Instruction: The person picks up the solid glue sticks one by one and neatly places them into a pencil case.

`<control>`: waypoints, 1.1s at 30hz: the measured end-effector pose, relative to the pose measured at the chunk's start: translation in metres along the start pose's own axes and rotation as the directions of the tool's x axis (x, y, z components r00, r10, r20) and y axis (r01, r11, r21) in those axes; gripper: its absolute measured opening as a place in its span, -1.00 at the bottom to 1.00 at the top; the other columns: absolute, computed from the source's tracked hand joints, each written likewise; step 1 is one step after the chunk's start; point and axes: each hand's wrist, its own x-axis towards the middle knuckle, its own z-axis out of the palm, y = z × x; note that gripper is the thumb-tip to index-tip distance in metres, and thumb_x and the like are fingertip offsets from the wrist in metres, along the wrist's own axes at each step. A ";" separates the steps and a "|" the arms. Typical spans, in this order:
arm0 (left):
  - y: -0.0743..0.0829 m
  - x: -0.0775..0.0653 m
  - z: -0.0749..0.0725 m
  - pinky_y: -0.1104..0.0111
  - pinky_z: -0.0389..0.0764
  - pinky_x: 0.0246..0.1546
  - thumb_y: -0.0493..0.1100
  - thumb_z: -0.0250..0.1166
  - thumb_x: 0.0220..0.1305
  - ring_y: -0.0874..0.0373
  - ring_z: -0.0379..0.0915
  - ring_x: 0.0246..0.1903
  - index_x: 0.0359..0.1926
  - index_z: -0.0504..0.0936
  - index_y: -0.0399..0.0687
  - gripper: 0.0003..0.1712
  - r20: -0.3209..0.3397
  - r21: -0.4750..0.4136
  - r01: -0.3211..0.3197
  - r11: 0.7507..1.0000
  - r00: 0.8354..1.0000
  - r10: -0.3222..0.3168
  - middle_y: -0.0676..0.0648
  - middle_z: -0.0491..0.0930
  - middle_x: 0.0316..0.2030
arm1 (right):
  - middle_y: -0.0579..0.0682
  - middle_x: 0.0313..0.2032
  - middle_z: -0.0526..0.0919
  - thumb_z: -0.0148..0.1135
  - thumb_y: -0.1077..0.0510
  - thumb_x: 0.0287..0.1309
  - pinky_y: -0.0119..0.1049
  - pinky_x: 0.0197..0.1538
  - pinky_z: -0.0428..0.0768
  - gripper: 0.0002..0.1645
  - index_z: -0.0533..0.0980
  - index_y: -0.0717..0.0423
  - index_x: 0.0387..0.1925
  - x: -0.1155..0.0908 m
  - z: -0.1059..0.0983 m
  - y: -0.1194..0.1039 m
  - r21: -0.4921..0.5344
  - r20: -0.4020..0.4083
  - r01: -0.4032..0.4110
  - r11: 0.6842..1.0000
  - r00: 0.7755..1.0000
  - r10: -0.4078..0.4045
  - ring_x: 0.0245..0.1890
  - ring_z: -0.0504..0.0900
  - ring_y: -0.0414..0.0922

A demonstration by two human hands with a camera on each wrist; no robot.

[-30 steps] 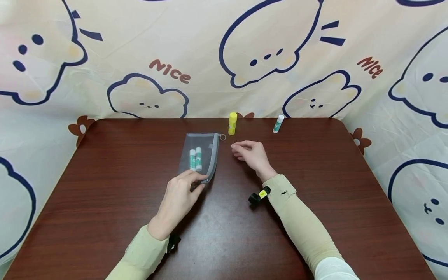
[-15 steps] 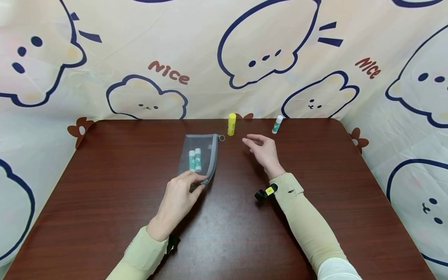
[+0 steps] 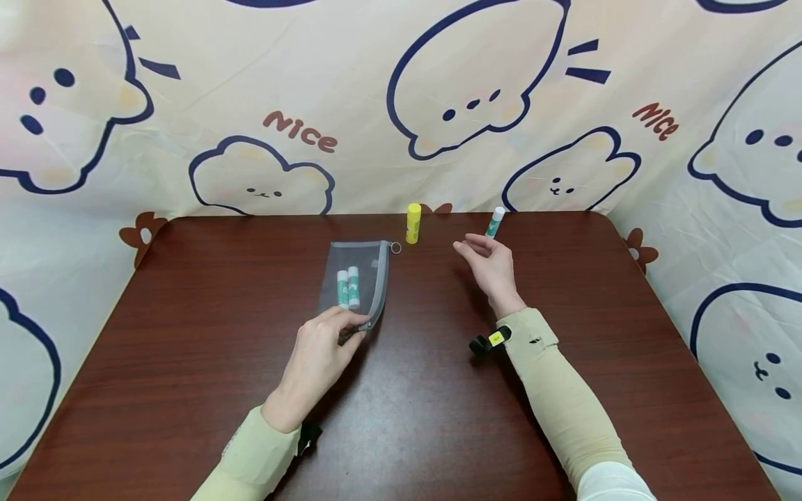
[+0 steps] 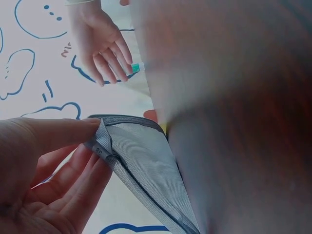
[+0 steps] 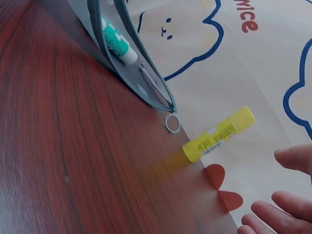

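My left hand (image 3: pixel 322 358) pinches the near end of the zipped edge of a grey mesh pouch (image 3: pixel 370 268). The pouch's mouth gapes in both wrist views. Inside it lie two white-and-green glue sticks (image 3: pixel 354 287) side by side. Over the back right of the table, my right hand (image 3: pixel 491 271) has relaxed fingers with nothing between them. Just beyond its fingertips stands another white-and-green glue stick (image 3: pixel 495 223), its lower end partly covered by the hand in the head view. A yellow glue stick (image 3: pixel 413 224) stands upright between the pouch and the right hand.
The dark brown wooden table (image 3: pixel 188 362) ends at the back against a patterned cloth backdrop (image 3: pixel 363 104). A metal ring (image 5: pixel 172 123) hangs at the far end of the pouch's zip, near the yellow glue stick.
My right hand has moved right and slightly away from me, from near the yellow glue stick to the white-and-green one. The left hand keeps its hold on the pouch.
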 end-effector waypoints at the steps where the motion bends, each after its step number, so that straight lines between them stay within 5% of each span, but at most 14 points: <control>1: 0.000 0.000 0.000 0.31 0.68 -0.33 -0.43 0.58 0.01 0.21 0.67 -0.29 -0.13 0.80 -0.11 -0.64 0.000 -0.002 0.001 1.000 1.000 -0.001 0.00 0.70 -0.22 | 0.05 0.10 0.67 0.44 -0.10 0.24 -0.16 0.12 0.53 -0.36 0.58 0.15 0.23 0.000 -0.002 0.000 0.005 -0.007 0.000 1.000 1.000 0.000 0.11 0.61 -0.08; 11: -0.001 0.000 -0.001 0.27 0.69 -0.33 -0.44 0.57 0.02 0.19 0.67 -0.30 -0.13 0.79 -0.13 -0.65 -0.001 -0.018 0.002 1.000 1.000 -0.002 -0.02 0.70 -0.21 | 0.08 0.07 0.64 0.46 -0.06 0.22 -0.28 -0.02 0.54 -0.35 0.51 0.10 0.26 0.008 -0.017 0.004 0.003 -0.094 -0.003 1.000 0.996 0.003 0.02 0.64 -0.05; 33: -0.001 0.000 -0.002 0.32 0.68 -0.32 -0.43 0.58 0.01 0.21 0.66 -0.29 -0.13 0.79 -0.11 -0.64 0.002 -0.023 0.003 1.000 1.000 -0.003 0.00 0.70 -0.22 | 0.12 0.26 0.50 0.48 -0.03 0.20 -0.18 0.28 0.47 -0.23 0.42 0.13 0.36 0.040 -0.043 0.014 -0.060 -0.200 -0.070 0.996 0.978 0.056 0.25 0.49 0.00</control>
